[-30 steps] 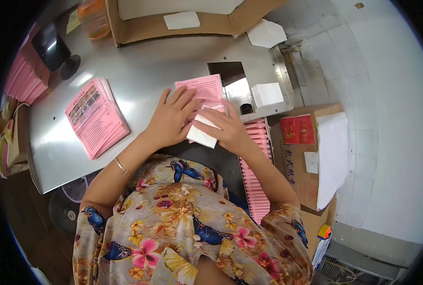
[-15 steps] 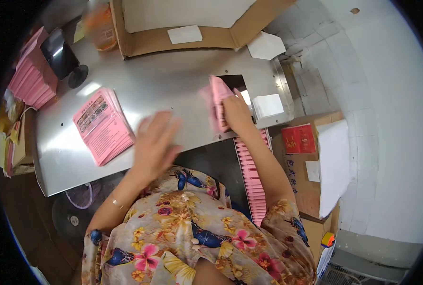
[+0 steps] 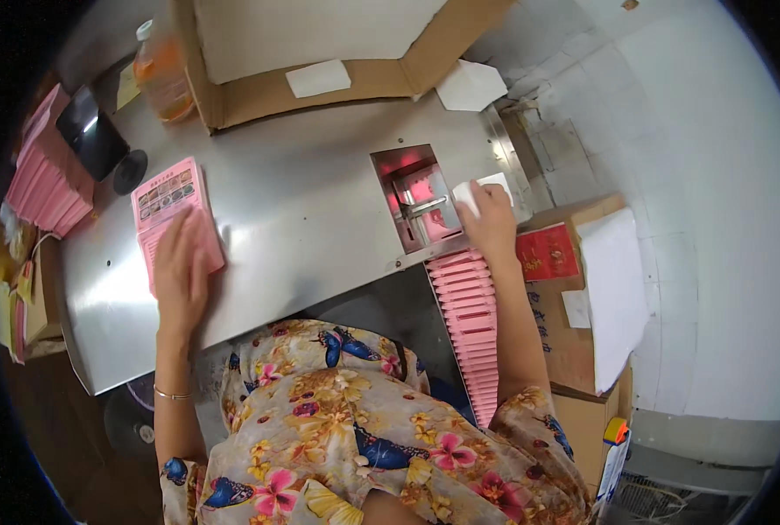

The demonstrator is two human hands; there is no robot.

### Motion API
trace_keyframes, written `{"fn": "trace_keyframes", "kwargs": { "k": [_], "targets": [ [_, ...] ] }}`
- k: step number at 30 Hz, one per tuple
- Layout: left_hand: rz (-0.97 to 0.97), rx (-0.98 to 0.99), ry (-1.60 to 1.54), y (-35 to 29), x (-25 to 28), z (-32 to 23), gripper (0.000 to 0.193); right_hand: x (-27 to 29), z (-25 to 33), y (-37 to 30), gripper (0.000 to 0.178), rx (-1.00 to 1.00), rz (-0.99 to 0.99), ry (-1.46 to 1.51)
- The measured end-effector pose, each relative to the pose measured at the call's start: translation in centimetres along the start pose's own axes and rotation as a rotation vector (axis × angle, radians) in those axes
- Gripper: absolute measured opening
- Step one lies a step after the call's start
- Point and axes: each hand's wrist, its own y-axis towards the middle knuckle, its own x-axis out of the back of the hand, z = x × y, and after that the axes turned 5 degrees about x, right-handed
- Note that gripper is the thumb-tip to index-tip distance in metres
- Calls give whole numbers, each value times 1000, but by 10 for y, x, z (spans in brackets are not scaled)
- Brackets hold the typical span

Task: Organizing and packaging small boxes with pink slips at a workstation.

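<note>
My left hand [image 3: 182, 271] lies with fingers stretched out over a stack of printed pink packets [image 3: 167, 188] on the left of the metal table. On the right, my right hand [image 3: 488, 223] has its bent fingers closed on a small stack of white cards [image 3: 499, 180]. Just left of that hand is a rectangular opening [image 3: 390, 179] in the tabletop, with a metal bar across it and pink material [image 3: 423, 188] inside. Below the table edge, under my right forearm, a long row of pink packets [image 3: 464, 315] stands in a narrow channel.
An open cardboard box [image 3: 259, 89] stands at the back, beside a bottle of orange liquid [image 3: 164, 83]. More pink packets [image 3: 44, 188] are piled at the far left near a black stand [image 3: 92, 136]. A carton [image 3: 552, 350] with a red packet [image 3: 548, 254] stands at the right wall.
The pink packet has left my right hand, which moved right onto the white cards, uncovering the opening. My left hand moved left onto the pink stack. The view shifted slightly.
</note>
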Motion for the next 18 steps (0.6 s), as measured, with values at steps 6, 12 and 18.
{"fn": "trace_keyframes", "kwargs": {
  "k": [6,12,18],
  "targets": [
    [-46,113,265,19,5,16,30,4,-14,-10,26,-77,36,89],
    [4,58,226,26,-2,10,15,-1,-13,-10,28,-56,37,128],
    [133,-246,-210,27,-70,-110,17,-7,-48,-14,40,67,-43,-8]
  ]
}}
